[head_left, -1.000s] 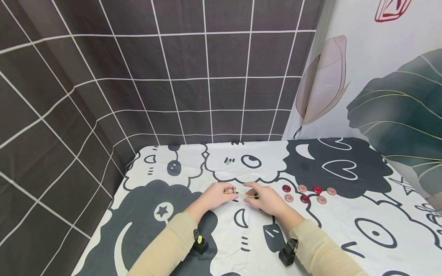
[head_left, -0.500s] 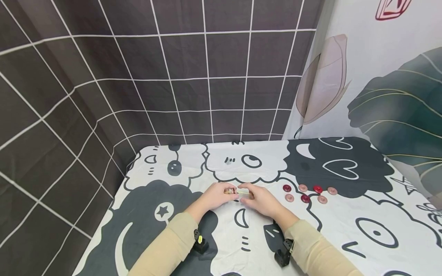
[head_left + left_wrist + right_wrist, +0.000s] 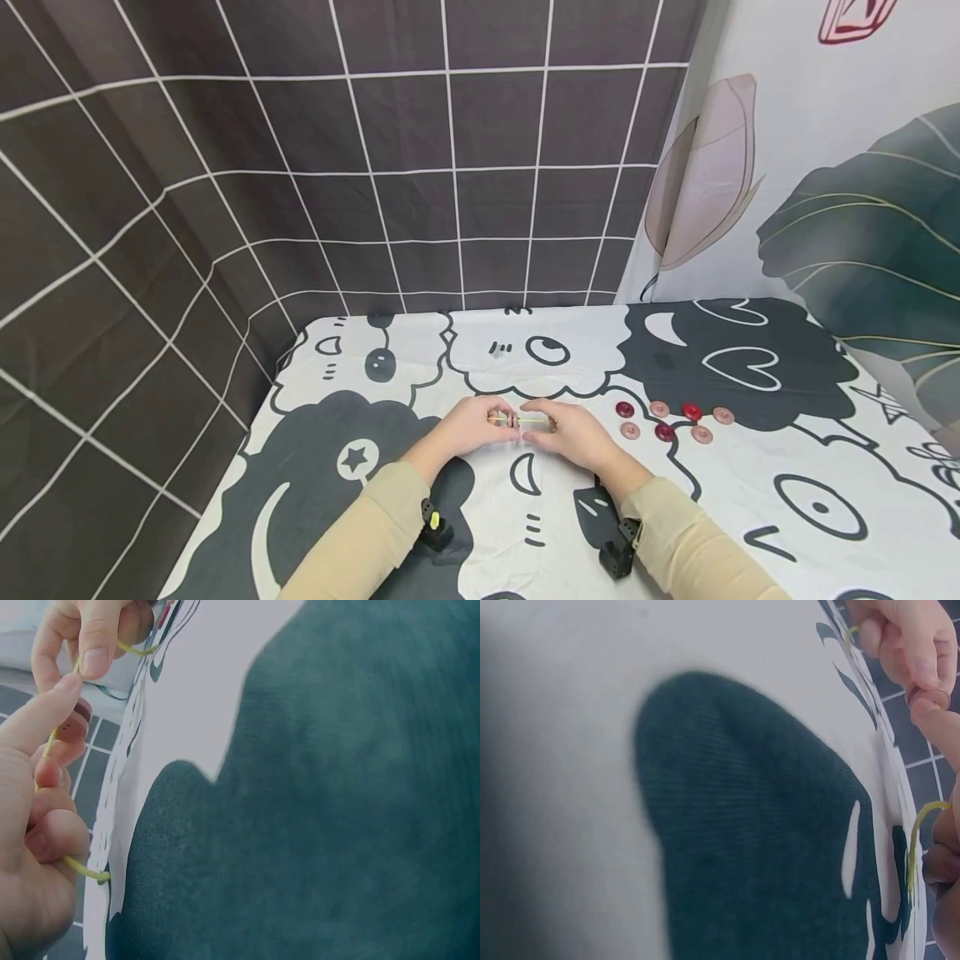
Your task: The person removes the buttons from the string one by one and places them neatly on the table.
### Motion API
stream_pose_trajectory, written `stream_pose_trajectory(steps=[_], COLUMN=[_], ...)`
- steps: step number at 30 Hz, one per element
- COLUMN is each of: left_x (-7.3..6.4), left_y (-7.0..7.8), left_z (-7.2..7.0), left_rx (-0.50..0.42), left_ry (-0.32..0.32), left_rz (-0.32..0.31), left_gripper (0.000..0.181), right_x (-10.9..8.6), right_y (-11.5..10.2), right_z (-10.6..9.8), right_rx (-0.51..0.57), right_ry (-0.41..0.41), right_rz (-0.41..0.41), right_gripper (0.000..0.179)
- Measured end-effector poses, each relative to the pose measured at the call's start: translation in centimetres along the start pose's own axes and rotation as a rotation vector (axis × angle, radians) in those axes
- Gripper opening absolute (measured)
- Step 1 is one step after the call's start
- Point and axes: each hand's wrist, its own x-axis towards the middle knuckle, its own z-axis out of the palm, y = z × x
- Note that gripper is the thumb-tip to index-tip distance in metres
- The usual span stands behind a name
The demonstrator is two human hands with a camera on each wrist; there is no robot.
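My left hand (image 3: 468,423) pinches a button (image 3: 75,726) threaded on a thin yellow cord (image 3: 534,420). Part of the button is covered by the fingers. One length of the cord (image 3: 84,870) hangs below the curled fingers in the left wrist view. Opposite, my right hand (image 3: 572,429) pinches the cord close to the left fingertips, its own tail (image 3: 919,832) sticking out past the fingers. Both hands are just above the patterned cloth, thumbs and fingers nearly meeting.
To the right of the right hand lie several loose buttons in two rows, including a dark red button (image 3: 625,409) and a pink button (image 3: 630,430). A cartoon-print cloth (image 3: 540,492) covers the table. Behind stands a dark gridded curtain (image 3: 495,200).
My right hand has moved left toward the left hand, and the cord between them now runs straighter. The left hand stays about where it was. The loose buttons have not moved.
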Motion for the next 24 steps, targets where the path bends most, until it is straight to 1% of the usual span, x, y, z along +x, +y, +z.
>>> stream_pose_trajectory(steps=[4,8,12,16,19,24], left_x=[0.03,0.05,0.01,-0.04,-0.07,-0.03], left_y=[-0.01,0.01,0.16,0.27,0.34,0.47], left_z=[0.01,0.01,-0.03,-0.04,-0.03,-0.02], left_rx=[0.01,0.018,0.021,0.017,0.015,0.014], left_ry=[0.003,-0.001,-0.003,-0.008,-0.012,-0.01], left_rz=[-0.002,0.006,0.028,0.032,0.024,0.027], left_gripper=[0.028,0.023,0.021,0.023,0.026,0.024], right_x=[0.02,0.02,-0.08,-0.09,-0.08,-0.12], right_y=[-0.01,-0.18,-0.25,-0.37,-0.56,-0.62], right_z=[-0.06,-0.04,0.2,0.45,0.44,0.37], right_rx=[-0.004,-0.022,-0.052,-0.072,-0.08,-0.089], right_ry=[-0.005,0.009,0.035,0.053,0.059,0.056], right_rz=[0.006,-0.005,-0.028,-0.043,-0.039,-0.03], right_gripper=[0.044,0.045,0.042,0.036,0.034,0.033])
